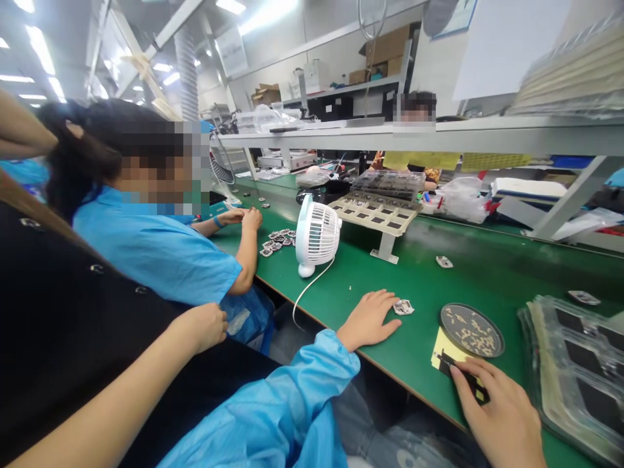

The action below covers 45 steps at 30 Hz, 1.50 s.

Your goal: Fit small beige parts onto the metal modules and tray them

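Note:
My left hand point(370, 318), in a blue sleeve, lies on the green bench with its fingers spread. Its fingertips reach a small silver-and-white part point(403, 307); whether they press on it I cannot tell. At the lower right, my right hand point(502, 403) has thumb and fingers closed on a thin black piece point(446, 364), whose exact kind does not show. That piece overlaps a yellow paper pad point(442, 343). Just beyond it stands a round dark dish point(451, 335) holding many tiny pale bits.
Stacked clear trays point(536, 364) stand at the right edge. A white fan point(316, 237) with a cord is left of centre, before a raised cream tray point(400, 224). A co-worker in blue point(156, 253) handles something at left; another person's bare arm point(160, 364) crosses the lower left.

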{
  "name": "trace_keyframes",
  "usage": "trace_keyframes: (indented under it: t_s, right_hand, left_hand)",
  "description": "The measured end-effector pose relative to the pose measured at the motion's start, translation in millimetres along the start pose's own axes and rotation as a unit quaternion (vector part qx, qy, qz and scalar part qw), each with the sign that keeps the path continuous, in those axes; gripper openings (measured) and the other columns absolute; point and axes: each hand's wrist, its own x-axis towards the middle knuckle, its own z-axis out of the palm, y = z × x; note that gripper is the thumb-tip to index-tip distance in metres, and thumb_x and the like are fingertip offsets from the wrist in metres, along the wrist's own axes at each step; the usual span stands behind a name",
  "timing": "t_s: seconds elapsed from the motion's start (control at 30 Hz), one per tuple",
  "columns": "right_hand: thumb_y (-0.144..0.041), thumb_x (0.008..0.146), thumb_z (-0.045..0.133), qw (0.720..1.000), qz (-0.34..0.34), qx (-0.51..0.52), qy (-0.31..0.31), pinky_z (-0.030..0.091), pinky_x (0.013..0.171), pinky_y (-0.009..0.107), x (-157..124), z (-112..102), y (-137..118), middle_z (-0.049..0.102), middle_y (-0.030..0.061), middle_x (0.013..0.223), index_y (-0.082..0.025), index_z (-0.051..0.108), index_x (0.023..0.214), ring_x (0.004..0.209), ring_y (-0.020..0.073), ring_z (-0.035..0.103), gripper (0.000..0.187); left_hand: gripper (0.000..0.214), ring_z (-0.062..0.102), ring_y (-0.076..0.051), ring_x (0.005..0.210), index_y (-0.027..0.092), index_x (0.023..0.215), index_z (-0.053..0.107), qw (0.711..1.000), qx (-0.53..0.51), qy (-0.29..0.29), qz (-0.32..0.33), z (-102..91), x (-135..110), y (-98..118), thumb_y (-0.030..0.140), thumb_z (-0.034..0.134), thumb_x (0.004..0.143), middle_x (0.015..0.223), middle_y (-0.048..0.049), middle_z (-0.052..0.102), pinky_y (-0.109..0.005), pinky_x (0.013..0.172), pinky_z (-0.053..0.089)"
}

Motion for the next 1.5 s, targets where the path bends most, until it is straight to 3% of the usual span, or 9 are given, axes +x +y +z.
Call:
trace_keyframes:
  t_s: [0.33, 0.7, 1.5]
  right_hand:
    - [-0.076, 0.093, 0.046, 0.999, 0.011, -0.015, -0.032, 0.052, 0.081, 0.049, -2.1, 1.5, 9.1, 0.075, 0.0029, 0.118, -0.032, 0.075, 0.098, 0.103, 0.0344, 0.068, 0.054]
    - [-0.076, 0.097, 0.039, 1.0, 0.003, -0.017, -0.015, 0.051, 0.087, 0.051, 0.0, -5.3, -4.0, 0.074, 0.0058, 0.118, -0.028, 0.074, 0.099, 0.107, 0.0358, 0.066, 0.059]
    - [-0.078, 0.094, 0.041, 0.999, 0.038, 0.003, -0.025, 0.049, 0.092, 0.053, -1.1, -8.9, -9.7, 0.074, 0.0031, 0.119, -0.031, 0.075, 0.098, 0.112, 0.0359, 0.063, 0.059]
  left_hand:
    - [0.055, 0.038, -0.028, 0.154, 0.024, 0.151, 0.051, 1.0, -0.006, -0.003, -0.003, -1.9, -0.9, 2.0, 0.046, 0.06, 0.101, 0.159, -0.009, 0.05, -0.047, 0.129, 0.03]
    - [0.055, 0.037, -0.027, 0.154, 0.024, 0.153, 0.049, 1.0, 0.005, -0.013, -0.001, -3.5, 0.2, 3.0, 0.046, 0.057, 0.103, 0.16, -0.0085, 0.049, -0.046, 0.129, 0.029]
    - [0.055, 0.037, -0.026, 0.154, 0.024, 0.152, 0.051, 1.0, 0.011, -0.013, -0.003, -0.7, 1.6, 1.7, 0.047, 0.058, 0.102, 0.159, -0.0071, 0.051, -0.045, 0.128, 0.031]
